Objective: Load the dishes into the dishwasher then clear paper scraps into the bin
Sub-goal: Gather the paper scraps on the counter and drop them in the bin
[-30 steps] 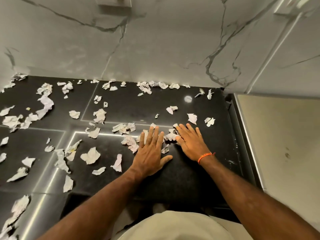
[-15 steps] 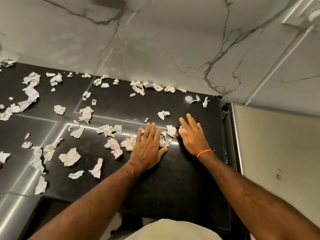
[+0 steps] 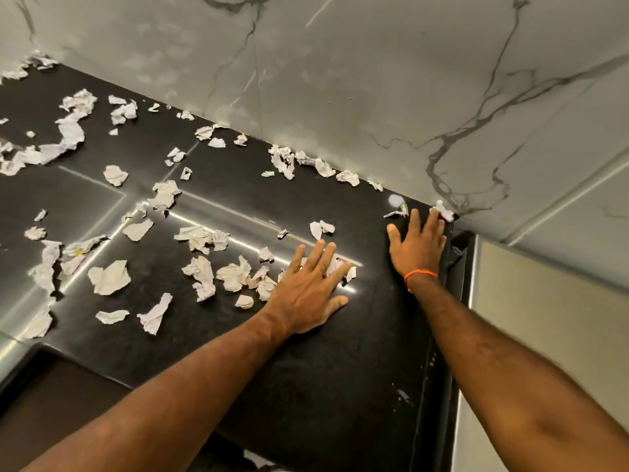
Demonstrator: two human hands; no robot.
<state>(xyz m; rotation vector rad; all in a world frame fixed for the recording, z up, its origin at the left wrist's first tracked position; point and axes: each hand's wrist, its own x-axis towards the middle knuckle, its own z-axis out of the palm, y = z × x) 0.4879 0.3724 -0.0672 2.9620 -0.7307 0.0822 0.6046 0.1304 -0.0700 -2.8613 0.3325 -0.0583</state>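
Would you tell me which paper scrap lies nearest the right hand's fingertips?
The scrap in the far right corner, against the marble wall; the right hand reaches it.

paper scraps (image 3: 235, 277) crowd left, bare countertop (image 3: 340, 369) near, wall (image 3: 374, 97) behind

White paper scraps (image 3: 109, 277), glossy black countertop (image 3: 340, 369), grey-veined white marble wall (image 3: 374, 80), orange wristband (image 3: 420, 274).
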